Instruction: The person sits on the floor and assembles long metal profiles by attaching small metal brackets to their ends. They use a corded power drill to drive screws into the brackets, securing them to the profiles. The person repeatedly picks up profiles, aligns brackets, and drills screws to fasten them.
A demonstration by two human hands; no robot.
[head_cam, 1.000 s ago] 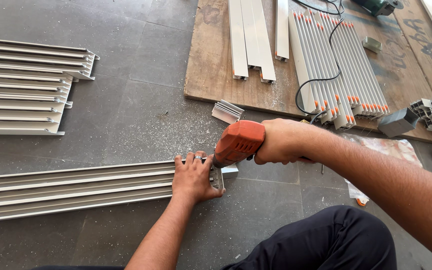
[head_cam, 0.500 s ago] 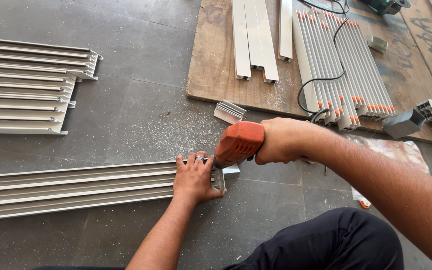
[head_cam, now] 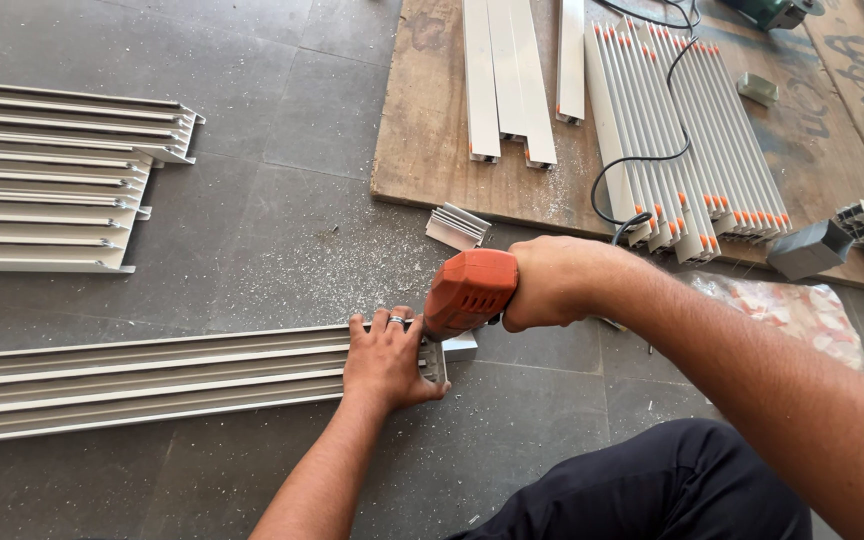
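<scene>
Two hands engaged: left hand (head_cam: 384,358) pressed flat on the aluminium profile (head_cam: 152,375) end; right hand (head_cam: 552,283) clamped around the orange power tool (head_cam: 470,290) just beside it.

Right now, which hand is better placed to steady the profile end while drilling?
Left. The left hand already lies flat on the long aluminium profile at its end; the right hand is gripping the orange drill.

Floor: profile (head_cam: 152,375) laid near; stack (head_cam: 52,180) placed far left.
Board (head_cam: 432,130): set far right, strips (head_cam: 692,140) laid on it.
Offcut (head_cam: 457,225): left before board.
</scene>
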